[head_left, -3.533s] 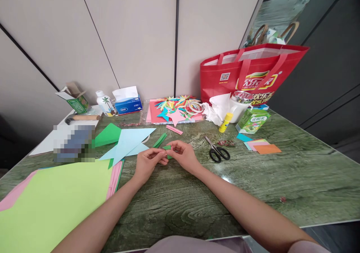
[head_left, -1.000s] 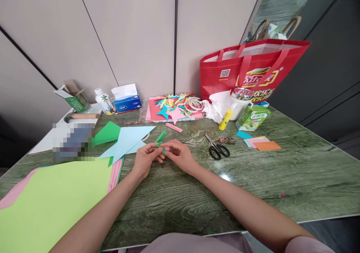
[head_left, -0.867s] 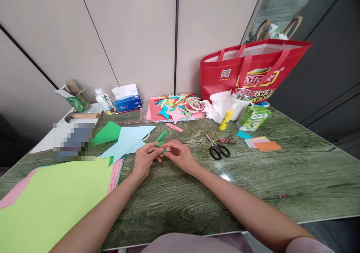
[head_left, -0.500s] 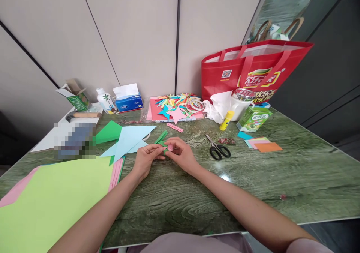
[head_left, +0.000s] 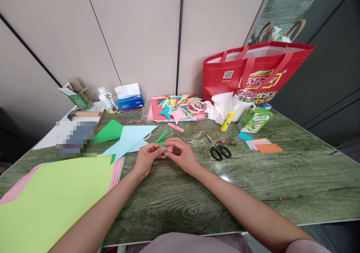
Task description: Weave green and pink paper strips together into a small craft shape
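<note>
Between my two hands is a small piece of folded green and pink paper (head_left: 169, 148), partly covered by my fingers. My left hand (head_left: 149, 157) pinches its left side, with the thumb and fingers closed. On the other side my right hand (head_left: 181, 154) grips the pink part, fingertips close to those of the left. Just behind the hands lie folded green paper strips (head_left: 162, 136). A folded pink strip (head_left: 176, 127) rests farther back. Black-handled scissors (head_left: 218, 148) lie to the right of my right hand.
Light blue paper (head_left: 132, 136) and a lime-green sheet (head_left: 62, 196) lie to the left. Paper stars (head_left: 178, 114), a yellow glue stick (head_left: 227, 121), a white mug (head_left: 240, 108) and a red bag (head_left: 225, 73) stand at the back. Coloured slips (head_left: 268, 148) are at right.
My fingers have closed in further over the folded paper, so less of its green and pink shows. The view has shifted slightly; the other things on the table stay put.
</note>
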Available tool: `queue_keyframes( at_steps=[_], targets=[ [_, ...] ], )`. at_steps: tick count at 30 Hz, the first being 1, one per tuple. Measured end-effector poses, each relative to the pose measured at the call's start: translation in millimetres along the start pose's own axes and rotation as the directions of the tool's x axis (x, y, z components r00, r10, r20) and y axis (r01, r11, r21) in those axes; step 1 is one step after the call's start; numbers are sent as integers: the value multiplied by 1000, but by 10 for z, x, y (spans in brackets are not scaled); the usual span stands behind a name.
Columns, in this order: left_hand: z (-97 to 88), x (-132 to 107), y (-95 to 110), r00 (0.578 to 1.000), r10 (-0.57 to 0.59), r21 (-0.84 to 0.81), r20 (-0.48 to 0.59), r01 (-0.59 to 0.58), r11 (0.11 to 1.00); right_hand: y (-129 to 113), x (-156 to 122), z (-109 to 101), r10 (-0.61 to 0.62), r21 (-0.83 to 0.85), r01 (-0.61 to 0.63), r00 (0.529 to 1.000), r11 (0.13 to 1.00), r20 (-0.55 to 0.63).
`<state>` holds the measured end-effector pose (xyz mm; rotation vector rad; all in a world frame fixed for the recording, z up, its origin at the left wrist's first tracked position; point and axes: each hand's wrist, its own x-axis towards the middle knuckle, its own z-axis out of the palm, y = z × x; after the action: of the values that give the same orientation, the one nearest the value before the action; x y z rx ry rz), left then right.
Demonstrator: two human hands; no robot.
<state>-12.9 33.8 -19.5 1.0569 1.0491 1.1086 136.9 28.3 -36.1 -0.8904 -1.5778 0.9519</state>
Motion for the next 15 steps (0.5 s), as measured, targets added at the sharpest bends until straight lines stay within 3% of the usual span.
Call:
queue_keyframes(
  at_steps=[6, 11, 15],
  targets=[
    [0, 6, 14, 1000, -5, 37, -14, 5, 999, -4, -5, 30, 62, 62, -63, 998, 996, 14],
    [10, 0, 4, 997, -3, -24, -76, 1, 1000, 6, 38, 14, 180, 213, -163, 982, 963, -62],
    [13, -4, -13, 993, -2, -21, -120, 0, 1000, 50, 60, 1, 217, 192, -203, 975, 960, -49]
  ],
)
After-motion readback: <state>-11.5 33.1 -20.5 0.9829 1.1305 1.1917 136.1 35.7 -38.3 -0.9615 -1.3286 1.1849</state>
